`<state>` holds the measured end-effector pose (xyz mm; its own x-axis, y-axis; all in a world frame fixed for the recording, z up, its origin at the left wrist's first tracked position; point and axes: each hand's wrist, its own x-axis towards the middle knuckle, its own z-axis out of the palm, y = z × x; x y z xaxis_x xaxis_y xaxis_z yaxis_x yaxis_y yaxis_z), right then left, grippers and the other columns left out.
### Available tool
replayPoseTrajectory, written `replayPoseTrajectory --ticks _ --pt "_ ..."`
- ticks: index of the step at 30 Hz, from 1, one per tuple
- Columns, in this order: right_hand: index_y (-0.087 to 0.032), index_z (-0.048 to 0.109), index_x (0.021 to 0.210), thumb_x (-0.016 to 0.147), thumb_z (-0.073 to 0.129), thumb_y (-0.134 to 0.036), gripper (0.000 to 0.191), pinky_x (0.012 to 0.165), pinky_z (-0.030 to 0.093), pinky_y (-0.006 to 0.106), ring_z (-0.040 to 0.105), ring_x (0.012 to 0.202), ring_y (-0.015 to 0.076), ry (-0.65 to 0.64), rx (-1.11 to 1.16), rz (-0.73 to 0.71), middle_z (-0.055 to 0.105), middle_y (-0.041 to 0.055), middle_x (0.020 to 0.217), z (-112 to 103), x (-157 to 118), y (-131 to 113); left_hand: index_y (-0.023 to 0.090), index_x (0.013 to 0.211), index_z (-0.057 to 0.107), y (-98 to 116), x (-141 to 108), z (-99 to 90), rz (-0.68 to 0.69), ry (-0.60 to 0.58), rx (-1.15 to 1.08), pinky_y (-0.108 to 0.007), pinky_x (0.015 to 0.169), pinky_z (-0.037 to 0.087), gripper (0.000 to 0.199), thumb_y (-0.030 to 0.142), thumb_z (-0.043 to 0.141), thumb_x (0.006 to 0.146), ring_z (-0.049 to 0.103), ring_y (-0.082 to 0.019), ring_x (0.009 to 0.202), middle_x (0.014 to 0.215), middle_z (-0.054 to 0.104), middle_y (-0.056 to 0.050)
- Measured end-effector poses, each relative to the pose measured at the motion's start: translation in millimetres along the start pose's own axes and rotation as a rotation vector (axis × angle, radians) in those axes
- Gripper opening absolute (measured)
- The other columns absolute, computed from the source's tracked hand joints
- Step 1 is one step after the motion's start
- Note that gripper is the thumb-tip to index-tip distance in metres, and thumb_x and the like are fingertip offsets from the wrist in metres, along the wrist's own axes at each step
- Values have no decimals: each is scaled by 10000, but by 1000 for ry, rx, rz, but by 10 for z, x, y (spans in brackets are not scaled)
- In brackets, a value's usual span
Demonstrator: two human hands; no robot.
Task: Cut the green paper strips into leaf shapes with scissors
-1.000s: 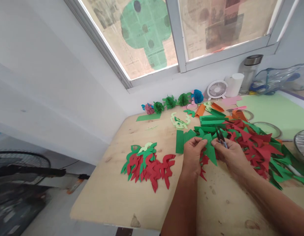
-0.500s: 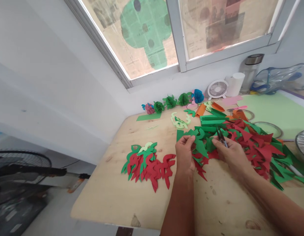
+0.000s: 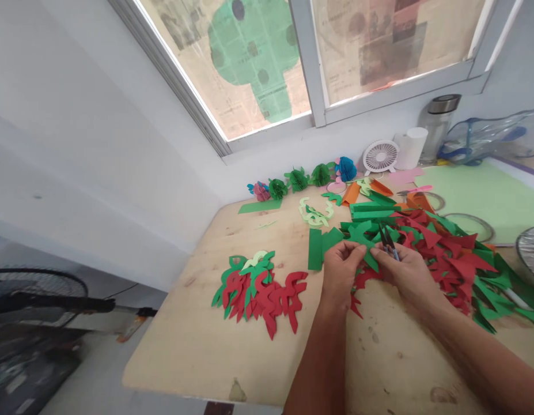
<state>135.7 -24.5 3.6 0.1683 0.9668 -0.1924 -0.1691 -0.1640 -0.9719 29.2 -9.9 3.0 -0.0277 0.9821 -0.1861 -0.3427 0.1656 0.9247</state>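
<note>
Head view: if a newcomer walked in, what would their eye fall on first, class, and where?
Probably the bright heap of red and green scraps on the right of the table. Beside it, the left hand pinches green paper, while the right hand holds scissors. Next come the red and green cut-outs left of the hands, and the colourful paper balls along the wall.

Over the surface [image 3: 184,346], the right hand [image 3: 407,271] is hiding the handles of scissors [image 3: 388,241]; left of the surface, a blurred wire cage [image 3: 38,282] is extending offscreen.
</note>
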Motion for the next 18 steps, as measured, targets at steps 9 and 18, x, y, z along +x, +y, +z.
replayPoseTrajectory --ticks 9,18 --pt "-189 451 591 667 652 -482 363 375 150 218 221 407 60 -82 67 -21 302 -81 467 -19 -8 -33 146 619 553 -8 3 -3 15 9 33 -211 501 411 186 278 680 585 482 -73 442 492 535 27" --pt "-186 531 651 755 492 -591 420 374 129 225 200 377 72 -242 -64 83 308 -69 425 -45 -20 -86 153 629 545 119 17 -86 35 100 -37 -190 478 383 192 223 692 528 442 -52 428 494 508 50"
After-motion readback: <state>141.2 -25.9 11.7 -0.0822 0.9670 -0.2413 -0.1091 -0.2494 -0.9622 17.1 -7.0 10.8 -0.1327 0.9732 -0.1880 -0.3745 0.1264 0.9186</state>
